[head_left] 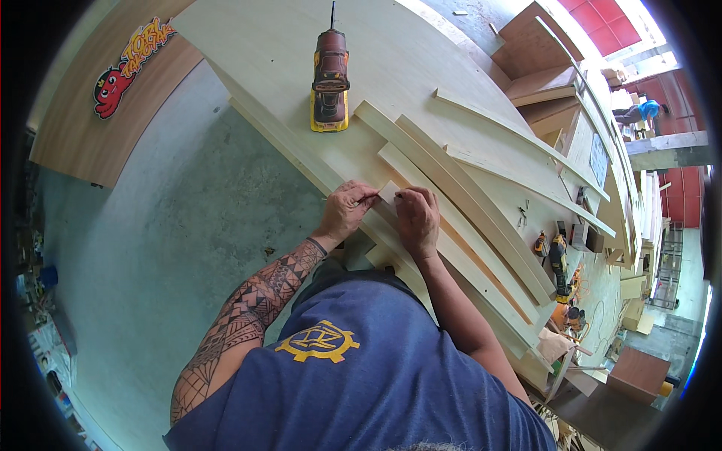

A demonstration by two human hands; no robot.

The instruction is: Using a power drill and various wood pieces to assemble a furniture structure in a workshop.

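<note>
Pale wood offcut [389, 190] sits mid-frame on stacked strips [451, 218], pinched narrowly between left hand [346, 210] and right hand [417, 218] fingertips; router [330, 79] idle upper centre, fitting apparently unfinished.

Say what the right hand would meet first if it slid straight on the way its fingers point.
The right hand points up the board toward the small pale piece pinched between both hands. Beyond that, probably the long wooden strips, though depth is unclear.

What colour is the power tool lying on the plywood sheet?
The power tool is yellow and black, seen best in the head view.
</note>
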